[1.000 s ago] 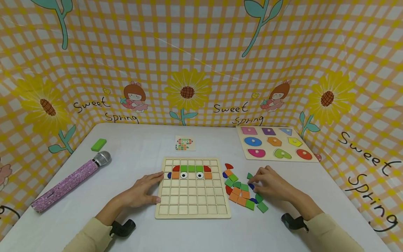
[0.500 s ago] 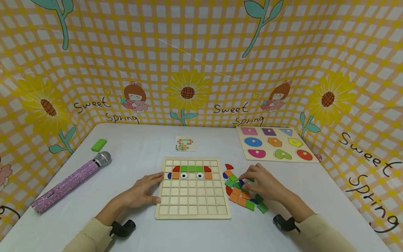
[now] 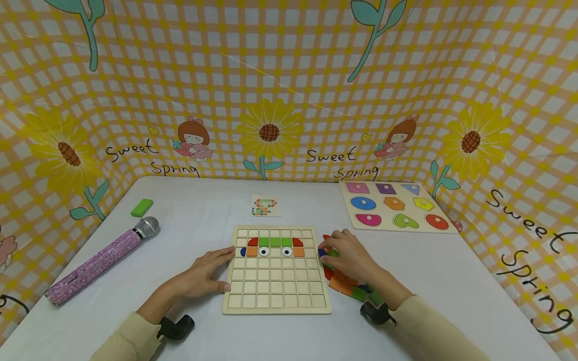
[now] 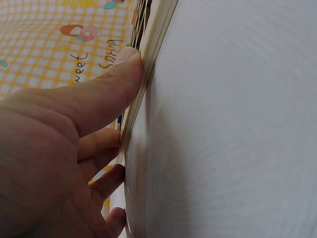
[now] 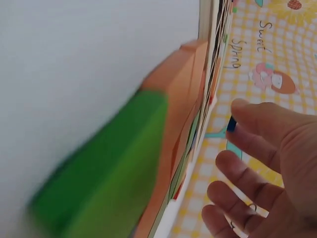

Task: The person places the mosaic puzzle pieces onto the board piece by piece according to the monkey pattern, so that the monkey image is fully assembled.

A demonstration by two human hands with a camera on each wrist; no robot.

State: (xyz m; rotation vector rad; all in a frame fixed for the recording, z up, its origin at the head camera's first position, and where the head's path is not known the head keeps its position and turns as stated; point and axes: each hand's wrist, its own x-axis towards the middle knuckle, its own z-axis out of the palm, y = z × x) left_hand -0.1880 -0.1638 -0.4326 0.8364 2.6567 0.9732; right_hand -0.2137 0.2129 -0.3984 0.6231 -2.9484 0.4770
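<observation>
Partly filled, a wooden grid board (image 3: 276,287) lies on the table (image 3: 198,210), its second and third rows carrying coloured tiles (image 3: 275,241) and two eye discs (image 3: 286,251) while four lower rows sit bare. The left hand (image 3: 203,273), fingers extended, touches its edge; the right hand (image 3: 349,253) pinches a blue piece (image 5: 231,123), shape hard to tell, over loose tiles (image 3: 340,284) seemingly left to place.

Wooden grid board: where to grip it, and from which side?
I'd take the grid board by its left edge, from the left: it lies flat, the left hand touches that edge, and loose tiles crowd the right side.
</observation>
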